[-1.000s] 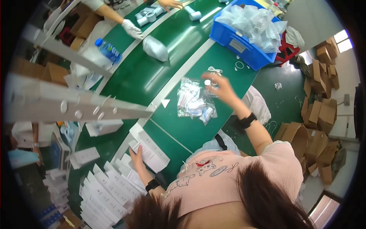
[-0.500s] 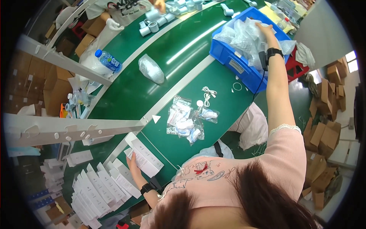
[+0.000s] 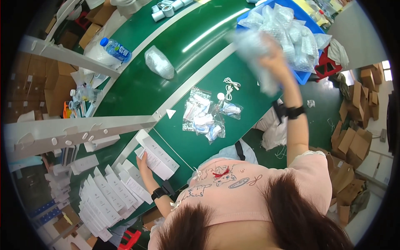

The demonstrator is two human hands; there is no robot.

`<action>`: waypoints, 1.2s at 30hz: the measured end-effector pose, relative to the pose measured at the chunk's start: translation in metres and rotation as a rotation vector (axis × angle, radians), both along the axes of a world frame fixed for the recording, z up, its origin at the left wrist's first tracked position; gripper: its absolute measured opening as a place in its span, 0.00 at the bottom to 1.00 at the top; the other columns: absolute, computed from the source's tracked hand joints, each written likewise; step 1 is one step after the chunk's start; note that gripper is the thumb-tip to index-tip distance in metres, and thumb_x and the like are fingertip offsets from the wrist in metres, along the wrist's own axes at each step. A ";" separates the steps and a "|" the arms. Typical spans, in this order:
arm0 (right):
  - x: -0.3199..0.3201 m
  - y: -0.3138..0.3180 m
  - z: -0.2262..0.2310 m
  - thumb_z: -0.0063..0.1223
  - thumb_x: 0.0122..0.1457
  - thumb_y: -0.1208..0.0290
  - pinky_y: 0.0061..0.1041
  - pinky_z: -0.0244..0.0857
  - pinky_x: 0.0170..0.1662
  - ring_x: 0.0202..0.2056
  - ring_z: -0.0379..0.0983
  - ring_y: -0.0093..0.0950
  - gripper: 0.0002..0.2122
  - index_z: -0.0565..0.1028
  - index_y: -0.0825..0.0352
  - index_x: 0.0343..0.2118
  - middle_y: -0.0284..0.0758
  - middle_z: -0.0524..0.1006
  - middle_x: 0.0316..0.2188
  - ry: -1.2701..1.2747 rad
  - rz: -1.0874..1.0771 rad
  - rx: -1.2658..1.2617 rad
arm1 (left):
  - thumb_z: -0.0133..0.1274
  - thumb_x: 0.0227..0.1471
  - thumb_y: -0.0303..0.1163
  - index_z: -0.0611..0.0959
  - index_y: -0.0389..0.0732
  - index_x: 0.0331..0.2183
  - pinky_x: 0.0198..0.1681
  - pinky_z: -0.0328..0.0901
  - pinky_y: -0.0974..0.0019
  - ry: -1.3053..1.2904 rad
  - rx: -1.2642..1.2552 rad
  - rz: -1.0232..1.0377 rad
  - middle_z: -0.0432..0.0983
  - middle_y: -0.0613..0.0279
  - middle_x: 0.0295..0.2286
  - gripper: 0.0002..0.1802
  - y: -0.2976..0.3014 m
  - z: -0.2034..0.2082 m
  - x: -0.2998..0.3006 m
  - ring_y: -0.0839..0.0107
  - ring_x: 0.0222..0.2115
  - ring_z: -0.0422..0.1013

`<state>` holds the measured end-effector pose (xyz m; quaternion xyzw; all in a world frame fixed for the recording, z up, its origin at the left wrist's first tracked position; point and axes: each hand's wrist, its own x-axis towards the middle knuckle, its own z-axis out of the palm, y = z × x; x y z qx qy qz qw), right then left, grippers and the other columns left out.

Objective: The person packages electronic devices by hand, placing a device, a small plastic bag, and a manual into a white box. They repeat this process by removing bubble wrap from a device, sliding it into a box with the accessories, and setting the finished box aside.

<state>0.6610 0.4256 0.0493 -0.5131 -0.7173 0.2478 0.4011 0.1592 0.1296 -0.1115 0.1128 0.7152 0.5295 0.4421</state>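
Note:
My right hand (image 3: 274, 60) is closed on a bubble-wrapped package (image 3: 252, 48), smeared by motion, just left of the blue bin (image 3: 303, 76). More bubble-wrapped packages (image 3: 287, 35) fill that bin. At the lower left, my left hand (image 3: 144, 164) grips the edge of a white carton (image 3: 157, 156) lying on the green table (image 3: 246, 108). Between my hands, small clear plastic bags (image 3: 202, 114) with white and blue contents lie in a cluster. Beside them are a white cable (image 3: 230, 87) and a small white disc (image 3: 221, 96).
Several white cartons (image 3: 112, 200) stand in a row at lower left. A metal post (image 3: 83, 131) crosses from the left. On the green belt (image 3: 187, 58) lie a bubble-wrapped package (image 3: 159, 63) and, at its far edge, a blue-capped bottle (image 3: 116, 50). Brown cardboard boxes (image 3: 350, 143) pile up at right.
My right hand has come out of the blue bin with a bubble-wrapped package, moving left and nearer. My left hand stays on the white carton. The head view has shifted slightly.

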 end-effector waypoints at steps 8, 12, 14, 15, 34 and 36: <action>-0.021 0.034 -0.052 0.55 0.44 0.67 0.29 0.60 0.46 0.40 0.69 0.34 0.17 0.73 0.66 0.39 0.42 0.73 0.37 -0.164 -0.125 0.252 | 0.53 0.45 0.30 0.65 0.32 0.47 0.46 0.58 0.69 -0.037 -0.036 -0.020 0.67 0.56 0.42 0.28 -0.008 0.004 0.006 0.66 0.42 0.65; 0.069 0.142 0.017 0.53 0.42 0.45 0.40 0.57 0.46 0.43 0.61 0.47 0.31 0.65 0.55 0.49 0.46 0.68 0.41 -0.898 -0.804 0.332 | 0.53 0.45 0.30 0.65 0.33 0.47 0.46 0.58 0.69 -0.041 0.005 0.006 0.67 0.56 0.42 0.26 -0.005 0.002 0.007 0.66 0.43 0.65; 0.123 0.187 0.001 0.55 0.40 0.46 0.39 0.57 0.47 0.43 0.62 0.48 0.33 0.64 0.54 0.50 0.46 0.69 0.40 -0.855 -0.743 0.100 | 0.53 0.45 0.31 0.66 0.33 0.47 0.46 0.58 0.68 -0.044 0.025 -0.015 0.67 0.57 0.42 0.27 0.000 -0.001 0.011 0.66 0.42 0.65; 0.126 0.193 -0.004 0.57 0.38 0.50 0.37 0.58 0.47 0.44 0.62 0.47 0.32 0.64 0.55 0.49 0.46 0.69 0.40 -0.718 -0.614 0.039 | 0.53 0.45 0.32 0.66 0.33 0.46 0.46 0.58 0.68 -0.038 0.033 -0.016 0.67 0.58 0.42 0.27 -0.002 0.001 0.009 0.66 0.42 0.65; 0.094 0.082 -0.008 0.57 0.39 0.74 0.24 0.60 0.42 0.40 0.66 0.31 0.22 0.64 0.62 0.41 0.35 0.68 0.37 0.067 -0.357 0.182 | 0.59 0.39 0.47 0.53 0.45 0.53 0.40 0.62 0.51 -0.704 0.502 -0.888 0.57 0.49 0.47 0.45 0.358 0.131 0.415 0.59 0.46 0.60; 0.096 0.071 -0.012 0.58 0.38 0.74 0.25 0.61 0.42 0.40 0.66 0.30 0.23 0.64 0.62 0.41 0.37 0.68 0.37 0.261 -0.344 0.113 | 0.58 0.40 0.44 0.57 0.44 0.51 0.40 0.62 0.50 -0.485 0.437 -0.885 0.60 0.50 0.45 0.40 0.366 0.131 0.440 0.59 0.45 0.62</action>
